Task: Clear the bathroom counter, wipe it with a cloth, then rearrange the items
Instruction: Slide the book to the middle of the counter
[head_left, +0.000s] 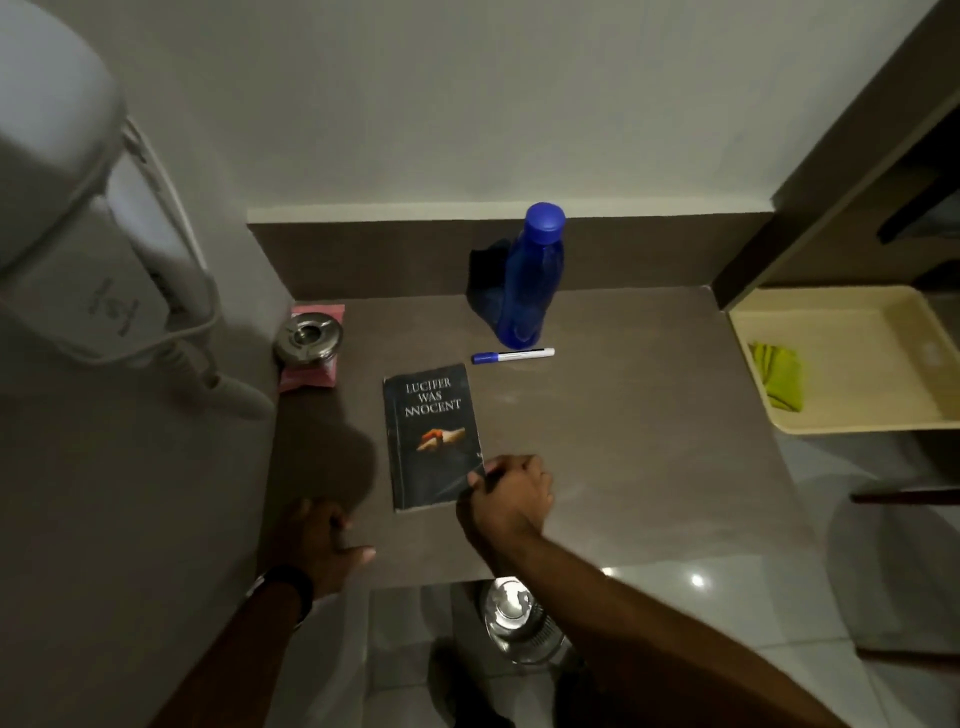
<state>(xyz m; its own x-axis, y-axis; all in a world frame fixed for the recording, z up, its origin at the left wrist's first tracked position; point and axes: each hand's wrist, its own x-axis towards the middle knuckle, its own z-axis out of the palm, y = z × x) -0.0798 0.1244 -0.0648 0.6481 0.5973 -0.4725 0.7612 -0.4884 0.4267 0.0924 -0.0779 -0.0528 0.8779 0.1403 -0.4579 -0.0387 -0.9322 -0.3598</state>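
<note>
A dark paperback book (431, 431) lies flat on the brown counter (623, 441). My right hand (509, 493) grips its lower right corner. My left hand (324, 540) rests flat on the counter's front left edge and holds nothing. A blue bottle (530, 280) stands upright at the back, and a blue marker pen (511, 356) lies just in front of it. At the left edge a metal ashtray (309, 338) sits on a pink packet (311, 376). A green cloth (779, 379) lies in a cream tray (831, 421) to the right of the counter.
A white wall-mounted hair dryer (78, 218) with a coiled cord hangs at the left. A dark cabinet (857, 156) rises at the back right. Below the counter's front edge stands a metal bin (519, 623) on a glossy tiled floor.
</note>
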